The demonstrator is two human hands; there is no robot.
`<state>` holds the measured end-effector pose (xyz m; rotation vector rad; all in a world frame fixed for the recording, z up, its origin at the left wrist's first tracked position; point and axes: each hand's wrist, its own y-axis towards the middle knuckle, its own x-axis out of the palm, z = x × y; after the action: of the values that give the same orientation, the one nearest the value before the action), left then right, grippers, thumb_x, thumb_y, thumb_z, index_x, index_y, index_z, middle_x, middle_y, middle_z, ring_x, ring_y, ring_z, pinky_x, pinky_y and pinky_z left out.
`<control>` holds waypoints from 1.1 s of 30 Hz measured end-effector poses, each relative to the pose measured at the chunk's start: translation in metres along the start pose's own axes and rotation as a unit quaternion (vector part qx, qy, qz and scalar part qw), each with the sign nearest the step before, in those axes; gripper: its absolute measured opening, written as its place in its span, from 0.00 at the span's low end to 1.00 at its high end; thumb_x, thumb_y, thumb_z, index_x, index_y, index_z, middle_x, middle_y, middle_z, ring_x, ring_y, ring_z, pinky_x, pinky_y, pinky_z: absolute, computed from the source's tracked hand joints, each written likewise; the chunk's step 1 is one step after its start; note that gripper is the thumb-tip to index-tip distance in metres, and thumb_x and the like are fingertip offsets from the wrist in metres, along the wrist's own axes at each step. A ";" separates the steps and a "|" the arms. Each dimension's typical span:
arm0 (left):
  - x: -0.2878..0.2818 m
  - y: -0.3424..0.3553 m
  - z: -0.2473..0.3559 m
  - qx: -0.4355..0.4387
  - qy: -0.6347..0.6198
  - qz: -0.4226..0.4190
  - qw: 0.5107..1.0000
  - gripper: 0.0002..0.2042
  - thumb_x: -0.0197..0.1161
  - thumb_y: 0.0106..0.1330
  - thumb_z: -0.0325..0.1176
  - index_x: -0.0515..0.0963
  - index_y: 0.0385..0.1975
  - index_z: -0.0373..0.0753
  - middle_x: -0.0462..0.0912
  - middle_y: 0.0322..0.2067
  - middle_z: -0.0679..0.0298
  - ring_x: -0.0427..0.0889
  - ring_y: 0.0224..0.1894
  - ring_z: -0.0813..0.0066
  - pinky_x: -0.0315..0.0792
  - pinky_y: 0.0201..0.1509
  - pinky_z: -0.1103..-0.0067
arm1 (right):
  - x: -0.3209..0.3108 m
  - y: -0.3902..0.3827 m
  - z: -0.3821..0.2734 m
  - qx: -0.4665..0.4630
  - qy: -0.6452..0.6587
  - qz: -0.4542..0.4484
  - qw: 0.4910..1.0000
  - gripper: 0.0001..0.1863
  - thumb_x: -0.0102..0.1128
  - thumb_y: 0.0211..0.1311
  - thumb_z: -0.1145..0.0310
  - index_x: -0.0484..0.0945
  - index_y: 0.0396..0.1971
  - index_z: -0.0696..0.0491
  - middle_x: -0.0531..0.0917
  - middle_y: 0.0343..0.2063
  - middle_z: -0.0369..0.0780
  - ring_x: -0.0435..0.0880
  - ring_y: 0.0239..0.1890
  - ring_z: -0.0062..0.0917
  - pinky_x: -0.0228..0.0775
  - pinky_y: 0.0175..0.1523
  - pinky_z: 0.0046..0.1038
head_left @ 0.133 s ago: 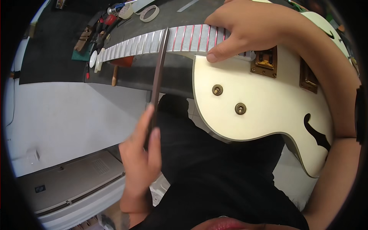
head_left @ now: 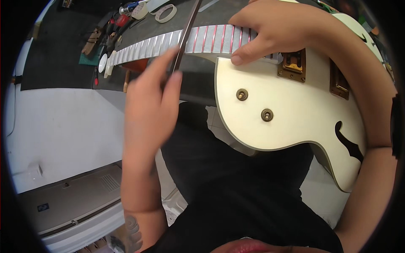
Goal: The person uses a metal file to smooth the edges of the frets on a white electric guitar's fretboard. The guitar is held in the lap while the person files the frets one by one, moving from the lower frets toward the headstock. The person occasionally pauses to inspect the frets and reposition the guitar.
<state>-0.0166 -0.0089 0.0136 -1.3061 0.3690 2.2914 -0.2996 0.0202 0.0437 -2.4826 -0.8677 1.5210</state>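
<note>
Dark work surface (head_left: 55,42): spreads beyond both hands and far out to the left of the left hand.

White panel (head_left: 63,126): stands left of the left hand, under the near edge of the work surface.

Guitar (head_left: 287,130), cream body: lies on the near side of the right hand, partly under the right forearm. Extends its neck leftward, just beyond the left hand. Carries a dark f-shaped opening (head_left: 348,141), nearer to the right forearm than to either hand.

Fretboard (head_left: 209,40), grey between the frets: runs from under the right hand to past the left hand. Shows red lines along the frets between the two hands, silvery frets farther left.

Right hand (head_left: 274,31): spreads across the body end of the neck, thumb on the near side, fingers toward the far side. Cannot tell whether gripping or merely resting.

Left hand (head_left: 152,105), blurred: closes thumb and fingers on the near end of a bar.

Bar (head_left: 185,38), dark, slim, straight: points away from the left hand and crosses the fretboard. Cannot tell whether touching.

Tape roll (head_left: 173,16), pale: lies beyond the left hand.

Two round fittings (head_left: 241,94), brass-coloured: sit on the guitar, near side of the right hand.
</note>
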 end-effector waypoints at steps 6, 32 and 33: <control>0.003 -0.064 -0.038 0.043 0.010 0.012 0.999 0.24 0.62 0.75 0.19 0.78 0.71 0.34 0.90 0.57 0.46 0.93 0.55 0.53 0.81 0.59 0.71 | 0.007 -0.003 -0.005 0.009 -0.012 0.030 0.999 0.43 0.62 0.71 0.34 0.85 0.49 0.69 0.89 0.42 0.60 0.89 0.48 0.53 0.81 0.56 0.44; -0.006 -0.011 -0.010 -0.021 -0.097 -0.010 0.995 0.23 0.60 0.79 0.28 0.78 0.73 0.39 0.78 0.21 0.67 0.76 0.26 0.80 0.71 0.34 0.78 | 0.039 0.015 0.004 0.069 -0.041 0.153 0.985 0.39 0.69 0.63 0.34 0.89 0.57 0.56 0.88 0.50 0.51 0.77 0.68 0.41 0.76 0.66 0.41; -0.006 0.009 -0.008 -0.014 -0.099 -0.022 0.995 0.23 0.62 0.78 0.30 0.77 0.72 0.37 0.78 0.22 0.67 0.77 0.28 0.81 0.71 0.35 0.78 | 0.036 0.011 -0.001 0.069 -0.038 0.146 0.986 0.38 0.69 0.63 0.35 0.89 0.56 0.56 0.88 0.49 0.51 0.77 0.68 0.41 0.76 0.65 0.41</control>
<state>-0.0130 -0.0214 0.0147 -1.0758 0.2381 2.3700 -0.2819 0.0300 0.0115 -2.5503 -0.4011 1.7052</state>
